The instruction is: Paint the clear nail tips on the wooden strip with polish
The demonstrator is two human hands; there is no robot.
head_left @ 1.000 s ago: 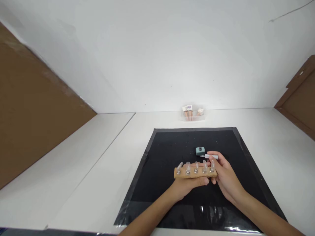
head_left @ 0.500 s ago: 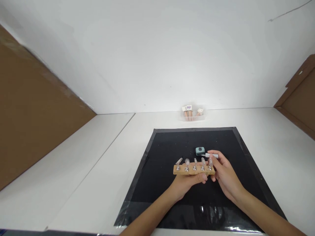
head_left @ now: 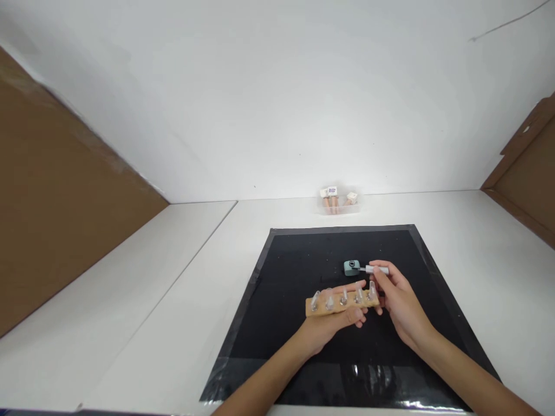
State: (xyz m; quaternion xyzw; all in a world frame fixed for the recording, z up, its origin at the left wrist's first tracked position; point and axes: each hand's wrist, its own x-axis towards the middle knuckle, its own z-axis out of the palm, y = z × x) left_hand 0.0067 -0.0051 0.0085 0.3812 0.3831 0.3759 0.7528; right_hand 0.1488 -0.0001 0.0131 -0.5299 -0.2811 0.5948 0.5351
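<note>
My left hand (head_left: 327,326) is closed round a narrow wooden nail stand (head_left: 321,309), which carries several clear false nail tips (head_left: 330,300) on small metal holders. Between the fingers of my right hand (head_left: 399,300) is the pale handle of a nail polish brush (head_left: 376,270), its thin tip pointing left. That tip is at the open neck of a small teal polish bottle (head_left: 351,268) standing on the black mat; whether it touches the rim I cannot tell. My right fingertips are close to the right end of the stand.
The black mat (head_left: 303,248) has taped, shiny edges and lies on a white table (head_left: 173,323). Behind it, a clear plastic box (head_left: 340,209) holds several peach-coloured items with white tops. Brown boards (head_left: 65,202) stand at both sides, and a white wall rises behind.
My right hand has moved the brush slightly up, its tip now nearer the bottle's neck. The stand has tilted in my left hand, showing more of its top.
</note>
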